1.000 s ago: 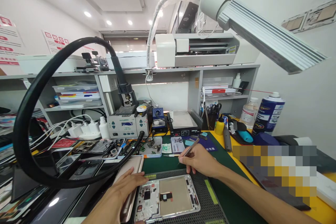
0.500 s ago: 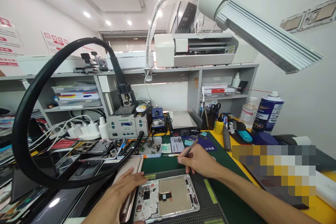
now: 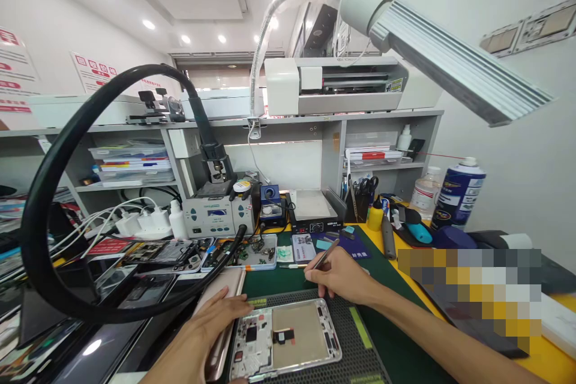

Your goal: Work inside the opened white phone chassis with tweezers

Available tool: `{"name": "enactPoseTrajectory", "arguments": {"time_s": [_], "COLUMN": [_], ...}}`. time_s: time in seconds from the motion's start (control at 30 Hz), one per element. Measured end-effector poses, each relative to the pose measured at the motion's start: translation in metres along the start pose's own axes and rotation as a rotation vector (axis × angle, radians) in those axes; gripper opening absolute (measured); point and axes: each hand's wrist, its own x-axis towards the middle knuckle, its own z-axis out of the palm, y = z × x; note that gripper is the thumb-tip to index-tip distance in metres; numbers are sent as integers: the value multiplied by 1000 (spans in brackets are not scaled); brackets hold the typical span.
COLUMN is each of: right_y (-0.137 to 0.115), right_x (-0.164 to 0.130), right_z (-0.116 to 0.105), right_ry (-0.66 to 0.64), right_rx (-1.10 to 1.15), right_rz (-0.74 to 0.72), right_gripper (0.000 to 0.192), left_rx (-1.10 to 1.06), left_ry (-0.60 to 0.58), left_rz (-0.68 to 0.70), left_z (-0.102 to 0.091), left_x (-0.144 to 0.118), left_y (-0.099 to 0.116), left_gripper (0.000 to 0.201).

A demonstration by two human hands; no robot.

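Observation:
Flat on a dark honeycomb mat (image 3: pixel 355 366) lies a silver phone frame (image 3: pixel 306 345), with a beige panel and a short black flex cable (image 3: pixel 283 336) inside it. My left hand (image 3: pixel 207 323) spans the frame's left end, fingers at the upper edge and thumb tip by the lower edge. In my right hand (image 3: pixel 335 273), beyond the frame's far edge, is a slim brownish tool, apparently tweezers (image 3: pixel 327 253), held like a pen. Its lower tip is close to the green work mat (image 3: pixel 288 282), apart from the frame; whether anything is between its points I cannot tell.
Left of the frame lie a rose-gold device (image 3: pixel 220 294) and several dark phones and panels. A thick black hose (image 3: pixel 33 222) loops over them. A parts tray (image 3: pixel 265 259), a hot-air station (image 3: pixel 213 216) and a spray can (image 3: pixel 459 195) stand farther back.

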Motion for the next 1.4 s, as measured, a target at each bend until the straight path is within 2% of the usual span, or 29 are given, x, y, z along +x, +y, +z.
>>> {"name": "enactPoseTrajectory", "arguments": {"time_s": [1.1,1.4], "right_y": [2,-5], "right_x": [1,-2], "right_z": [-1,-1], "right_ry": [14,22], "right_rx": [5,58], "right_rz": [16,35], "right_gripper": [26,24], "left_rx": [30,25], "left_ry": [32,33], "left_rz": [-17,-18], "left_z": [2,3], "left_x": [-2,-1], "left_y": [1,0], "left_gripper": [89,84]}}
